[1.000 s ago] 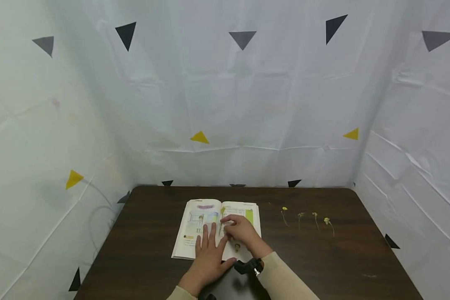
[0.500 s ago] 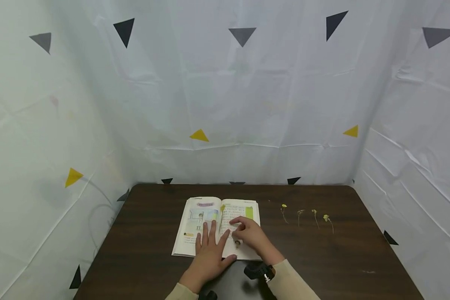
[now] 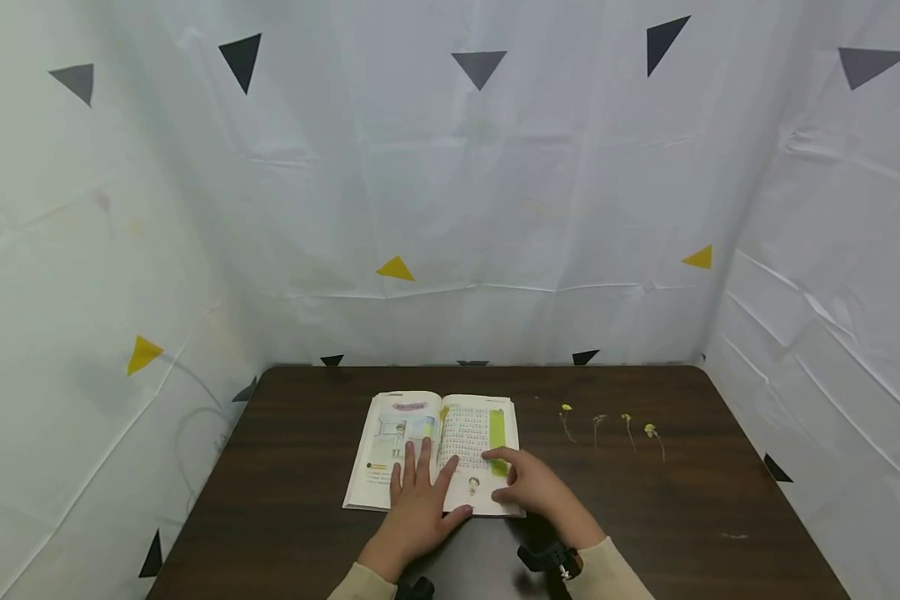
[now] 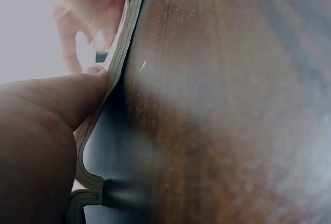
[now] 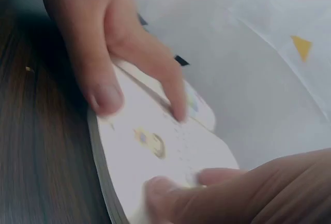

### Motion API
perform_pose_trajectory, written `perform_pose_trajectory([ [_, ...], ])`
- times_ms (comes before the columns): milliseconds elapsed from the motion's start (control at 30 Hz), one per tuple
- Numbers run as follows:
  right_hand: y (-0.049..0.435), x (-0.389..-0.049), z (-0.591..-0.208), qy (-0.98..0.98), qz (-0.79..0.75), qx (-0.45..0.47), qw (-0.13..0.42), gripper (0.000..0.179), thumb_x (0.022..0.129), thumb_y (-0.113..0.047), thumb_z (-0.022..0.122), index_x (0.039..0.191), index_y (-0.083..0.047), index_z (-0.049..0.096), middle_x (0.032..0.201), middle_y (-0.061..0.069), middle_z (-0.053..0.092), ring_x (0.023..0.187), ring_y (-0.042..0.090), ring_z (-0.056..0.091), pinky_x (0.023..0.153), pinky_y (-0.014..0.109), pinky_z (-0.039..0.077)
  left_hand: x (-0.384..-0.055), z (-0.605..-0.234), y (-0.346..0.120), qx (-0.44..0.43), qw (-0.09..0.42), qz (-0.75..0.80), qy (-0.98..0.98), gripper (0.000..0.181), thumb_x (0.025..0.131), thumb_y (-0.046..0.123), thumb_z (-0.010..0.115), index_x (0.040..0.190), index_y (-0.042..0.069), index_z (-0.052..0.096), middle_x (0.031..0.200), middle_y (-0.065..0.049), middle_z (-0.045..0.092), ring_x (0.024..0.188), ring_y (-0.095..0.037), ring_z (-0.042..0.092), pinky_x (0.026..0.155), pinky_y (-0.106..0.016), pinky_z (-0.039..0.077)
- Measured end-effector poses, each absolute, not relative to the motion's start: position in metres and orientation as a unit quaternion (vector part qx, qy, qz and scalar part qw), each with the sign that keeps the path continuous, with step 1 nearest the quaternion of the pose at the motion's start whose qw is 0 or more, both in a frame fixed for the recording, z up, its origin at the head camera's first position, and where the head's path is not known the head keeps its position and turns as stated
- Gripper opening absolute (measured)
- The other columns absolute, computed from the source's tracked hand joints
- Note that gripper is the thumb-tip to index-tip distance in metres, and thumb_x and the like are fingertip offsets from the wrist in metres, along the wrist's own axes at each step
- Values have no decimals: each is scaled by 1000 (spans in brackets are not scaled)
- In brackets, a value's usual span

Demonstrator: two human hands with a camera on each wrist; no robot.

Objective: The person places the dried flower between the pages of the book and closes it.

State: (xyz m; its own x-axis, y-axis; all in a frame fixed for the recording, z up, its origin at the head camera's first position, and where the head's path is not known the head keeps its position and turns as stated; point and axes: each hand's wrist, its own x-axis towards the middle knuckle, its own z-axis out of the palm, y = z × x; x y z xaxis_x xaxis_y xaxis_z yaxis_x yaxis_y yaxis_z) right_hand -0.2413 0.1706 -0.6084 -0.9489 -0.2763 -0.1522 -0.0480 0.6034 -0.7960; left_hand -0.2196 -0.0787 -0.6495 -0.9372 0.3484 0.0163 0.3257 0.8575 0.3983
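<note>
An open book (image 3: 381, 421) lies on the dark table, with text and coloured pictures on its pages. Near the top of the centre fold sits a small yellow flower (image 3: 444, 412). My left hand (image 3: 414, 515) rests across the lower middle of the book, fingers spread, thumb at the near page edge in the left wrist view. Over the right page is my right hand (image 3: 536, 485), thumb and index finger apart and nothing between them. In the right wrist view its index fingertip comes down at the page (image 5: 137, 167) and the thumb is near the book's edge.
Several small yellow flowers (image 3: 650, 431) with thin stems lie in a row on the table (image 3: 300, 467), right of the book. A white sheet (image 3: 480, 208) with triangle prints hangs around the back and sides. Both wrists wear black cameras.
My right hand has moved right and toward the near edge, from the centre fold to the right page's outer side, its thumb and index finger spreading. The left hand stays in place.
</note>
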Motion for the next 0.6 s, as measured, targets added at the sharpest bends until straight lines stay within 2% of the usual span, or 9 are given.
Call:
perform_pose_trajectory([
  [167, 190, -232, -609, 882, -436, -94, 151, 69, 86, -3, 91, 150, -13, 66, 75, 5, 60, 64, 18, 53, 57, 30, 45, -220, -650, -78, 171, 30, 199, 964, 86, 101, 74, 59, 171, 29, 37, 184, -20, -3, 170, -49, -10, 130, -75, 9],
  [600, 189, -229, -612, 894, -422, -78, 127, 64, 88, -8, 91, 147, -17, 69, 76, 4, 57, 64, 19, 52, 56, 30, 43, -220, -648, -79, 176, 27, 200, 964, 86, 101, 74, 60, 170, 29, 38, 184, -20, -1, 170, -50, -8, 129, -76, 10],
])
